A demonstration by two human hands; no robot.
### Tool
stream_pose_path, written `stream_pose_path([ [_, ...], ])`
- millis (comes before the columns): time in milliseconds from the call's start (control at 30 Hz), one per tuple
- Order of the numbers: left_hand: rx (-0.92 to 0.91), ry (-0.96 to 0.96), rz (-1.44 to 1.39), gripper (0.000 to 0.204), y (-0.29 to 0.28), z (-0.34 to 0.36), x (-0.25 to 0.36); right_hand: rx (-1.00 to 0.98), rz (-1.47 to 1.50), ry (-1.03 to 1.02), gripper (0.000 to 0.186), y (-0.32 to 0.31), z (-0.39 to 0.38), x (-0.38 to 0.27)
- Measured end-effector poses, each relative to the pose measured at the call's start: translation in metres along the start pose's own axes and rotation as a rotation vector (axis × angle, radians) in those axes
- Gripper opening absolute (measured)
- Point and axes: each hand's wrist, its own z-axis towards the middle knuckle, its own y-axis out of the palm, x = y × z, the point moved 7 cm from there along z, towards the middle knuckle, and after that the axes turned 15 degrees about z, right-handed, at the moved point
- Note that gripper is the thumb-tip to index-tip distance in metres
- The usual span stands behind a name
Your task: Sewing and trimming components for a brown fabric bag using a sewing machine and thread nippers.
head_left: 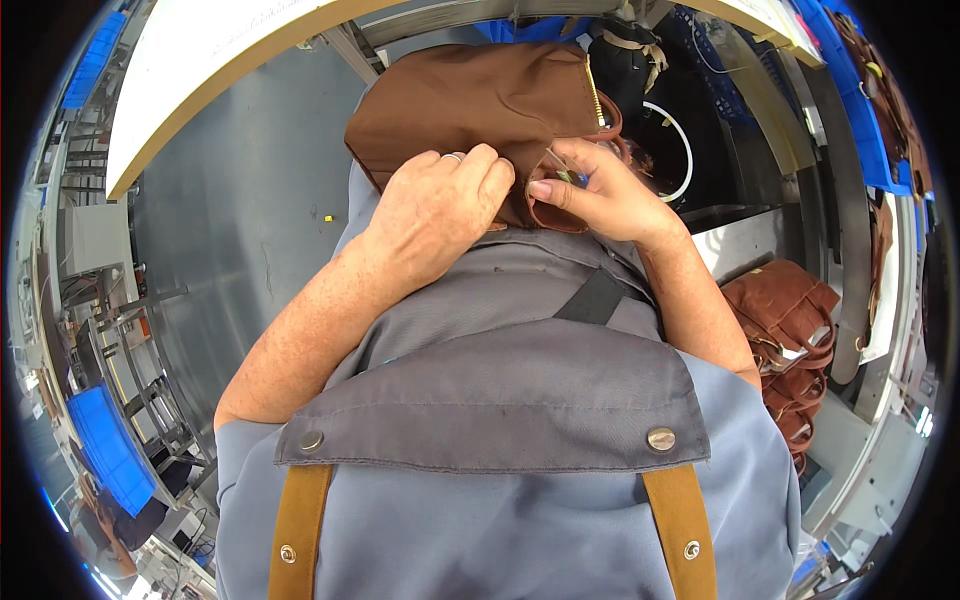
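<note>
Pinching the near edge of a brown fabric bag (pixel 460 95), the left hand's (pixel 440 205) grip sits beside the right hand (pixel 605 195), its grip curled around a small blue-and-metal tool (pixel 568 174).

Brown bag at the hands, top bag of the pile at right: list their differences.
The brown bag has the left hand and right hand at it; the top bag, neither. The brown bag looks duller; the top bag, redder. The brown bag sits before the person; the top bag, on the pile. Both are brownish and soft-sided.
</note>
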Motion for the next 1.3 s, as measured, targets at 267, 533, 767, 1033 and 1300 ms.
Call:
stream_pose_path([
  [267,0.132,0.02,0.035,0.025,-0.001,-0.001,0.002,0.026,0.024,0.02,0.023,-0.003,-0.001,0.002],
  [533,0.186,0.128,0.044,0.024,0.001,-0.001,0.008,0.056,0.282,0.122,0.026,-0.004,-0.006,0.02],
  [767,0.25,0.077,0.019,0.026,-0.01,-0.008,0.007,0.035,0.161,0.013,0.031,-0.002,-0.002,0.013],
  [1033,0.216,-0.112,-0.25,0.022,-0.005,-0.005,-0.003,-0.045,0.246,0.13,0.029,-0.001,-0.002,0.023],
  [1300,0.135,-0.05,-0.227,0.018,0.008,0.004,-0.002,0.062,0.307,0.269,0.026,0.004,-0.008,0.012],
])
